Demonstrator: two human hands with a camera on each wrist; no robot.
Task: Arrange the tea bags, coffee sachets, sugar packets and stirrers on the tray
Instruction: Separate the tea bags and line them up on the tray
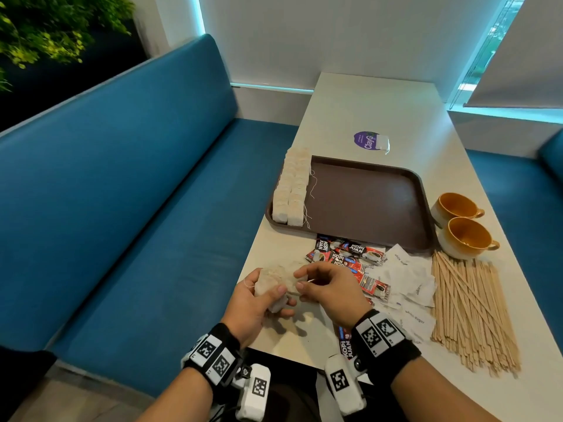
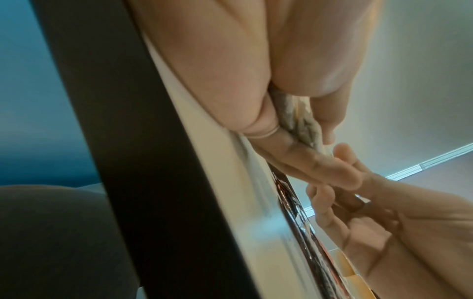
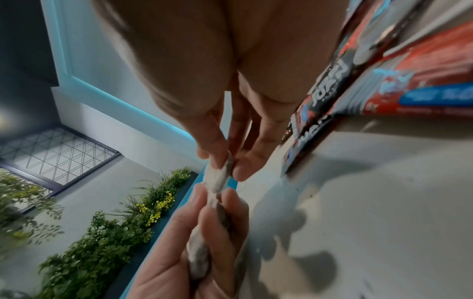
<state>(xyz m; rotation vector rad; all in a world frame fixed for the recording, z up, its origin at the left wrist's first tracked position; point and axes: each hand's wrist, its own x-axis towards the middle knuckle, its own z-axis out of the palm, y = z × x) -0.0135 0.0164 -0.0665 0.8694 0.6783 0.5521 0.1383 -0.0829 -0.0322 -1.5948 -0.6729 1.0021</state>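
Both wrists, each strapped with a black band carrying white coded markers, sit nearest the head camera. Just beyond them, the left hand (image 1: 259,295) is curled around a small bundle of off-white paper tea bags (image 1: 274,283), thumb on top and fingers beneath, held just above the near left edge of the pale cream table (image 1: 374,111). The right hand (image 1: 327,287) pinches one tea bag at the bundle's right end between thumb and fingertips; the right wrist view shows this pinch, though blur leaves it uncertain whether one bag or two is gripped. The bags look soft, flat and speckled, with thin white strings trailing.

On the dark brown rectangular plastic tray (image 1: 371,199), two rows of tea bags (image 1: 292,187) stand packed along the left rim, their long axis running away from the person, strings lying loose on the tray floor. Red-and-black coffee sachets (image 1: 347,254) lie scattered just in front of the tray's near edge, white paper sugar packets (image 1: 408,278) beside them to the right, and light wooden stirrers (image 1: 469,312) lie roughly parallel further right, pointing away from the person. Two orange-glazed ceramic cups (image 1: 460,223) stand beside the tray's right rim. A blue upholstered bench (image 1: 128,178) flanks the table on the left.
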